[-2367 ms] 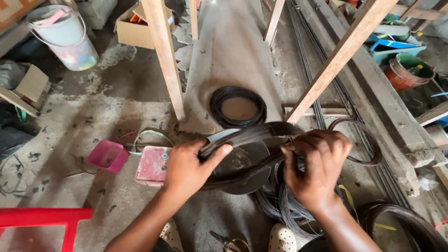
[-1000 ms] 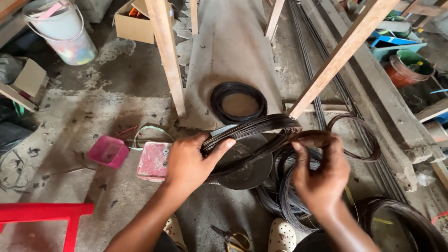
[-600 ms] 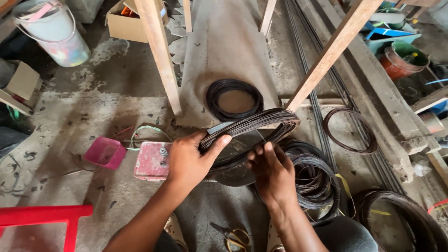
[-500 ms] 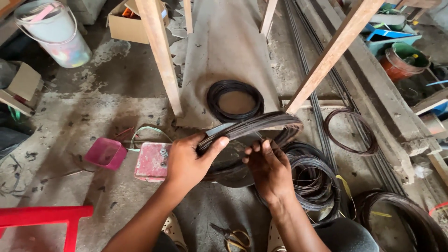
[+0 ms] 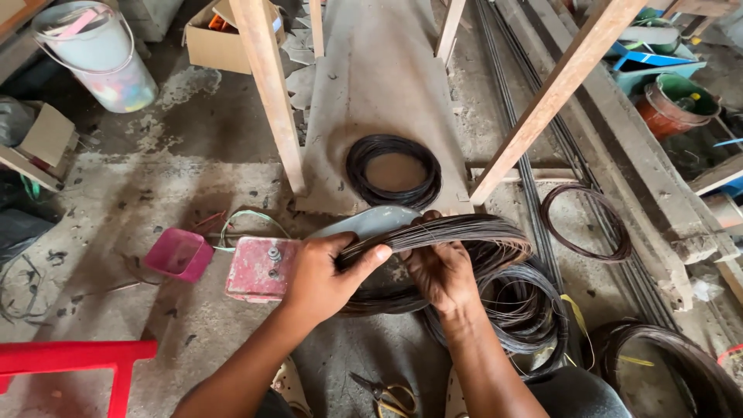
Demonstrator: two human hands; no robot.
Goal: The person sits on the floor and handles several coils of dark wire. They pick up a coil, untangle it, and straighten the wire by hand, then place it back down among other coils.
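Seen from above, at the centre of the frame, two bare hands hold a wire coil (image 5: 445, 232) over a dusty concrete floor (image 5: 155, 170). The left hand (image 5: 321, 275) is closed on the coil's near left edge, thumb on top. The right hand (image 5: 441, 267) is curled around the strands just to the right of it, fingers wrapped under the bundle. The coil is tipped nearly edge-on, so it reads as a flat band, its long axis running from lower left up to the right. The strands look gathered and tidy, but no tie shows on them, so binding seems yet to be done. One finished coil (image 5: 393, 170) lies flat on the floor above the hands; a looser pile of wire (image 5: 522, 310) sits right of centre, apparently unsorted. A pink box (image 5: 255, 267) lies just left of the left hand, scissors (image 5: 383, 391) at the bottom edge.
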